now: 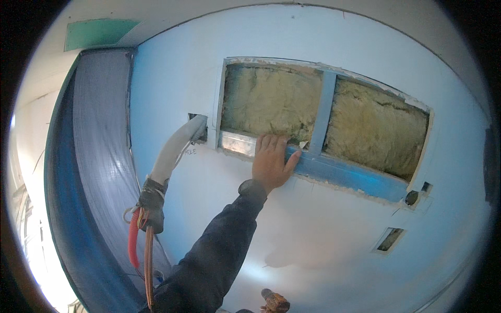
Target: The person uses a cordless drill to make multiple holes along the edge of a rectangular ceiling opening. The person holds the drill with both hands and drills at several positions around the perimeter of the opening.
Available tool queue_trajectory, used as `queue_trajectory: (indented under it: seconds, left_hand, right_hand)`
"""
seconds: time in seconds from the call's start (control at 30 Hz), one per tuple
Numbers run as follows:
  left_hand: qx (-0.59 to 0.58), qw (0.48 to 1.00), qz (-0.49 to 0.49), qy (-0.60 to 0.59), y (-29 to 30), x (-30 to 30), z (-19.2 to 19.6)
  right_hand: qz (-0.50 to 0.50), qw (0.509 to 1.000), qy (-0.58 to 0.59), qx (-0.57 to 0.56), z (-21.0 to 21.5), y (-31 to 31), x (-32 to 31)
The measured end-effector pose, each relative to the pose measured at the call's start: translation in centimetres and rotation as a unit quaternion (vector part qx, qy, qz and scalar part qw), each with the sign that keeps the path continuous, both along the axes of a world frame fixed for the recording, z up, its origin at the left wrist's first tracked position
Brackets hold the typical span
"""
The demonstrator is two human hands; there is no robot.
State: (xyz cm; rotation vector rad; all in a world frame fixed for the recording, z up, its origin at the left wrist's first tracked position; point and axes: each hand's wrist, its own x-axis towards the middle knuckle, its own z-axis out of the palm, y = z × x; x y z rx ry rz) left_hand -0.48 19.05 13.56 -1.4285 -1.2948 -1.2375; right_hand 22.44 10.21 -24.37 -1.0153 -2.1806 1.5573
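Note:
My left hand [270, 163] lies flat against a pale wall [323, 235], fingers up and thumb out to the right. Its fingertips rest on the metal track [349, 176] at the lower edge of a wide rectangular cut-out [323, 112]. Inside the cut-out, yellow insulation [269, 99] fills both sides of an upright metal stud [322, 112]. The hand holds nothing. My dark sleeve [219, 255] comes up from the bottom edge. My right hand is out of the picture.
A white conduit [177, 146] leaves a small hole left of the cut-out, with red and orange pipes [134, 240] hanging below it. A small rectangular opening [390, 239] and a round hole [412, 197] sit lower right. Grey sheeting [94, 156] covers the left. A brown-orange object [275, 302] shows at the bottom.

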Motion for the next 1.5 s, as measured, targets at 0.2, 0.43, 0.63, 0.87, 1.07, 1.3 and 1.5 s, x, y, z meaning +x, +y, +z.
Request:
queue_trajectory:
  seconds: [0.2,0.43,0.63,0.87,1.07,1.3,1.5]
  left_hand:
    - [0.004,1.0,-0.011,0.001,0.0,-0.1,-0.3]
    - [-0.007,1.0,0.009,0.007,0.3,-0.1,-0.5]
    - [0.008,1.0,0.018,0.024,0.2,-0.1,-0.2]
    - [-0.027,0.999,0.035,0.024,0.3,0.0,-0.2]
    - [-0.039,0.999,0.027,0.024,-0.1,0.6,0.5]
    - [-0.127,0.95,-0.12,-0.258,-14.0,8.7,-6.3]
    - [-0.295,0.869,-0.268,-0.292,-23.2,15.4,-7.3]
  right_hand:
    - [0.031,0.999,0.031,0.007,0.9,0.3,-5.3]
    - [0.063,0.997,0.049,0.0,1.3,0.9,-7.9]
    - [0.088,0.993,0.075,-0.013,2.1,0.5,-8.8]
    - [0.09,0.989,0.116,-0.025,3.9,1.2,-8.3]
    - [0.065,0.986,0.15,0.007,6.8,2.4,-4.5]
    - [0.067,0.973,0.196,0.103,17.4,3.1,1.7]
    - [0.159,0.918,0.343,0.118,29.1,-0.2,2.0]
